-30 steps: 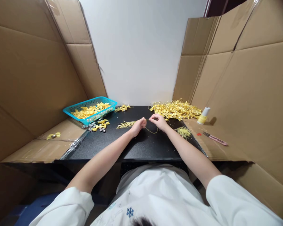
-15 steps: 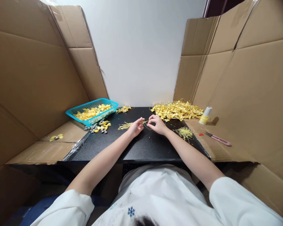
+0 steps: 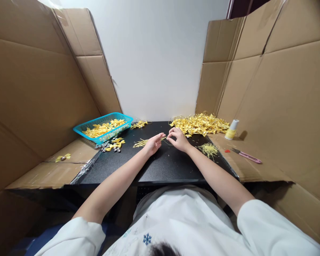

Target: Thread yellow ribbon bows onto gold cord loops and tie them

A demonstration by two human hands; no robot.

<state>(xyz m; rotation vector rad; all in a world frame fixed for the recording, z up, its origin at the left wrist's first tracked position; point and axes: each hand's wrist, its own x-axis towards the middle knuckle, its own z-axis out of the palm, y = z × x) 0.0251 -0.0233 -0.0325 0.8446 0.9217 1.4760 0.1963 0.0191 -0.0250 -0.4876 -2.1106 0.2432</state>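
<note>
Over the middle of the black table, my left hand (image 3: 154, 143) is closed, its fingertips pinched on a thin yellow cord (image 3: 164, 138). A small distance to the right, my right hand (image 3: 178, 140) pinches the same cord between thumb and fingertips, and a loop of it hangs between the hands. Beside my left hand lies a bundle of straight yellow cords (image 3: 140, 143). Behind my right hand is a big heap of yellow ribbon bows (image 3: 202, 123). The exact fingertip contact is too small to make out.
A turquoise basket (image 3: 77, 132) of yellow bows stands at the left, with silver bells (image 3: 106, 146) before it. On the right are cord scraps (image 3: 208, 150), a thread spool (image 3: 232, 130), a red piece (image 3: 227, 151) and pink-handled snips (image 3: 247, 156). Cardboard walls (image 3: 290, 96) flank both sides.
The fingers of my left hand have straightened a little toward my right hand. My right hand has barely moved, and the cord stays between them. The view has shifted slightly.
</note>
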